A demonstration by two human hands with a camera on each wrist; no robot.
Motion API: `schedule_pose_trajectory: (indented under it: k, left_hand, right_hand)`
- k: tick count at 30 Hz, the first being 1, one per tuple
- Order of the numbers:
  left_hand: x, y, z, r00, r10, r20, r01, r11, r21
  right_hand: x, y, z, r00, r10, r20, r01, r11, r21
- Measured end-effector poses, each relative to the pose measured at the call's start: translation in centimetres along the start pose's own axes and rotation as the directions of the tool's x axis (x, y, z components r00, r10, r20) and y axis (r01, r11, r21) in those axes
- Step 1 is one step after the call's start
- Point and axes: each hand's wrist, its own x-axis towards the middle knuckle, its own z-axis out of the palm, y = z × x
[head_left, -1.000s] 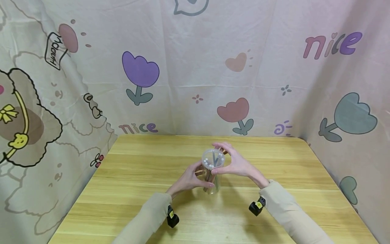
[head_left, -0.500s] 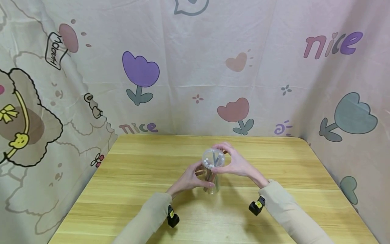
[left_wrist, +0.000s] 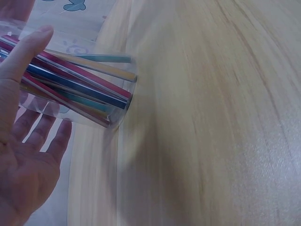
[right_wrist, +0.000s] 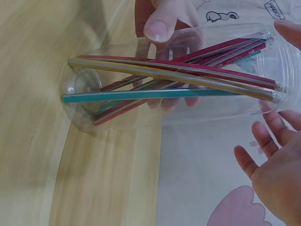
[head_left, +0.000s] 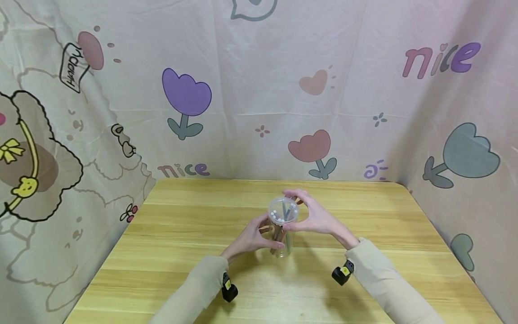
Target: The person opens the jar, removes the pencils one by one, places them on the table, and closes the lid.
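Note:
A clear cylindrical plastic jar (head_left: 287,243) stands upright on the wooden table, with several pencils (right_wrist: 171,75) leaning inside it. Red, yellow, teal and dark blue barrels show through its wall in the wrist views. My left hand (head_left: 250,236) holds the jar's body from the left, thumb across the near side and fingers behind. Over the top sits a clear round lid (head_left: 279,205). My right hand (head_left: 317,219) grips the lid's edge from the right, thumb at the near side and index finger at the far side. Its other fingers are extended in the right wrist view.
The wooden table (head_left: 194,211) reaches to a printed cloth (head_left: 251,90) hung behind it and along both sides. A small black camera (head_left: 229,290) is strapped to the left wrist, and another black camera (head_left: 341,273) to the right.
My right hand and wrist have shifted very slightly to the right, with the thumb moving a little along the lid's edge. The left hand and jar have stayed in place.

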Motion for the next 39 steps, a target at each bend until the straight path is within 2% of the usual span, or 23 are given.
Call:
schedule_pose_trajectory:
  k: [5, 10, 15, 19, 27, 39]
  left_hand:
    - [-0.1, 0.0, 0.0, 1.000, -0.014, -0.003, 0.014, 1.000, 0.000]
    - [-0.1, -0.2, 0.0, 0.999, -0.031, -0.013, 0.031, 1.000, 0.001]
    - [-0.1, -0.2, 0.1, 1.000, -0.021, -0.013, 0.021, 1.000, -0.003]
    - [-0.2, -0.2, 0.1, 1.000, -0.003, -0.009, 0.003, 1.000, -0.011]
    - [-0.2, -0.2, 0.1, 1.000, -0.027, -0.010, 0.026, 0.999, -0.020]
    - [-0.2, 0.0, 0.0, 1.000, -0.027, -0.001, 0.027, 1.000, -0.016]
  right_hand:
    - [0.1, 0.0, 0.5, 0.999, 0.029, -0.028, -0.029, 0.999, 0.014]
    - [0.3, 0.1, 1.0, 0.996, 0.004, -0.084, -0.004, 1.000, 0.000]
    - [0.3, 0.2, 1.1, 0.994, -0.020, -0.105, 0.018, 1.000, -0.013]
    - [0.3, 0.2, 1.1, 0.994, -0.031, -0.107, 0.029, 0.999, -0.019]
    - [0.1, -0.1, 0.8, 0.995, 0.001, -0.095, -0.002, 1.000, -0.018]
    - [-0.2, -0.2, 0.3, 0.998, 0.027, -0.051, -0.026, 1.000, 0.015]
